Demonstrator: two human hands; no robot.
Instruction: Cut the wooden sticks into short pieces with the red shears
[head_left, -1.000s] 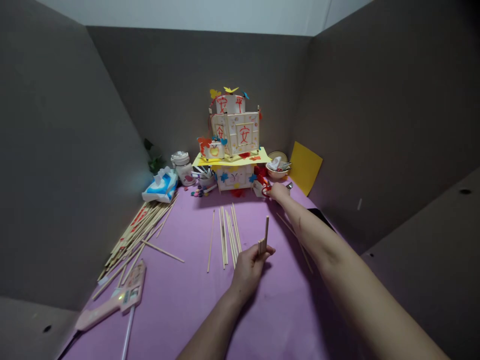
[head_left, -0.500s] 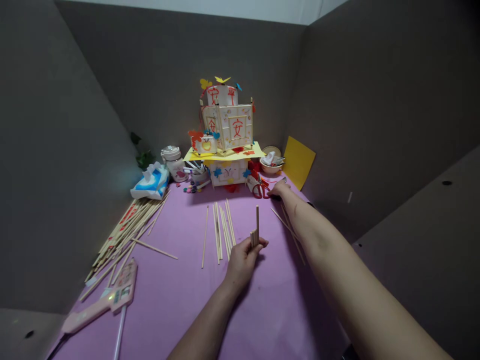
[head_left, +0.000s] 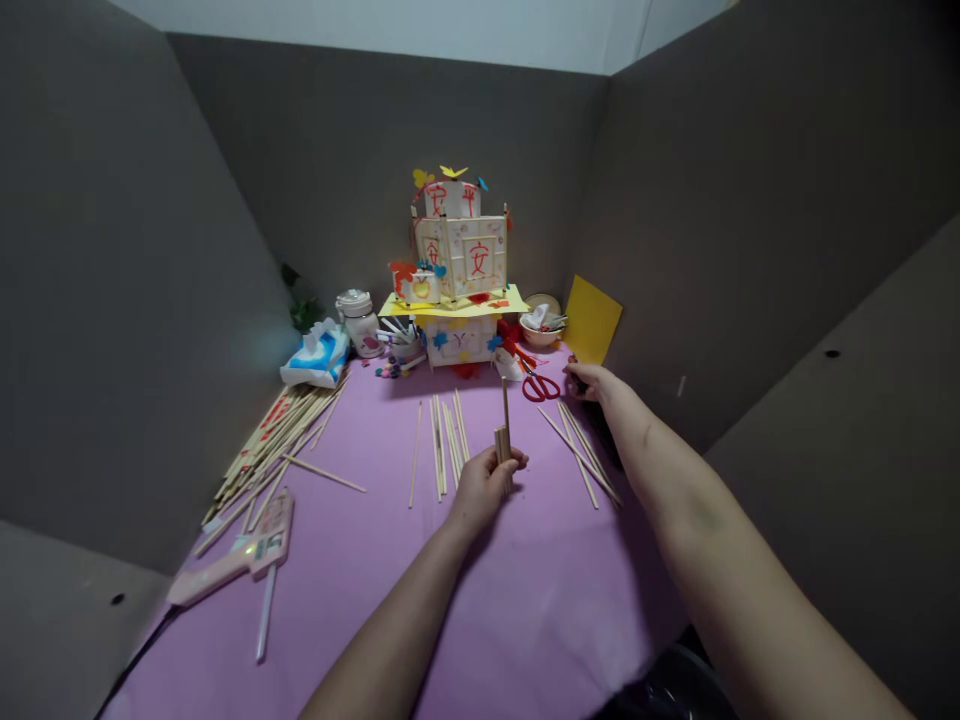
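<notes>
Partitions [head_left: 337,130], grey and tall, stand around the purple table [head_left: 525,600]; at its far end is a tiered paper structure [head_left: 459,275] with red characters; along the left side lies a heap of wooden sticks [head_left: 270,450], and nearer to the person, a pink glue gun [head_left: 277,525]; in the middle there is a loose row of sticks [head_left: 441,440], their long axes pointing mostly away from the person. The left hand [head_left: 480,490] is just to the right of this row; its fingers are closed around a short bunch of sticks [head_left: 503,440], held nearly upright, one stick taller than the others. The right hand [head_left: 589,382] is stretched farther away and to the right, well apart from this bunch; red-handled scissors [head_left: 529,372] lie just to its left, handles toward the person, so the right hand is the nearer one to them; on its near side, slanting sticks [head_left: 578,455] cross each other on the table. The right fingers are bent around a small dark thing [head_left: 576,384]; they look closed on it, but what it is, I cannot tell.
</notes>
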